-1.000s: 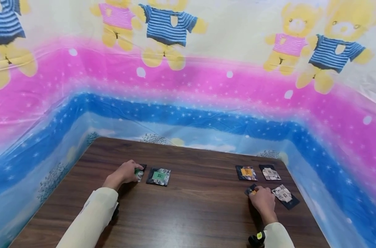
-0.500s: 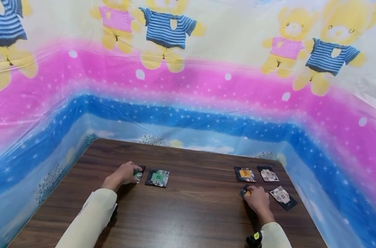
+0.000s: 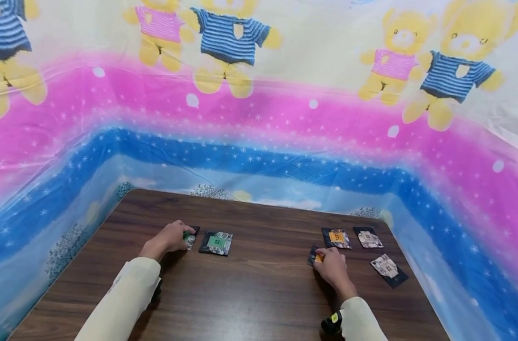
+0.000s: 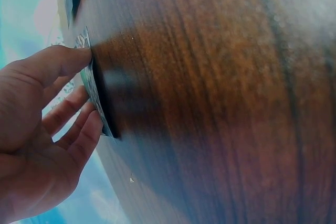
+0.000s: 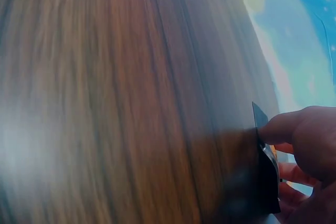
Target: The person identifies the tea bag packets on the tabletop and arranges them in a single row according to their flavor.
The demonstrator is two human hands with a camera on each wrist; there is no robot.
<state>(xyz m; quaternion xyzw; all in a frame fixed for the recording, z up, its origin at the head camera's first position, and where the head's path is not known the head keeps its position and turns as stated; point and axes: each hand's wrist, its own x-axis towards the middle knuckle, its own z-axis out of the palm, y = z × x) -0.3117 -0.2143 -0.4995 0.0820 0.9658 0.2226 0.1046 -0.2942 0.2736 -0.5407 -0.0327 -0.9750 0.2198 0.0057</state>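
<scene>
At the table's left, my left hand [image 3: 171,238] holds a small black sachet with a green label [image 3: 190,239], thumb at one edge and fingers at the other. In the left wrist view this sachet [image 4: 94,90] lies flat on or just above the wood. Right of it lies a second green-labelled sachet [image 3: 216,243]. My right hand [image 3: 333,267] grips a black sachet with an orange label [image 3: 313,255], part of it covered by the fingers. The right wrist view shows that sachet [image 5: 269,179] tilted and slightly bent between thumb and fingers. Another orange-labelled sachet [image 3: 336,237] lies just behind.
Two sachets with pale labels lie at the right: one upper pale sachet [image 3: 368,237] and one lower, turned pale sachet [image 3: 388,270]. Brown wood grain covers the table [image 3: 241,293]. A patterned cloth [image 3: 259,156] with bears hangs around its back and sides.
My right hand has moved left with the orange-labelled sachet, away from the pale ones. The left hand stays at the green-labelled sachet, almost unmoved.
</scene>
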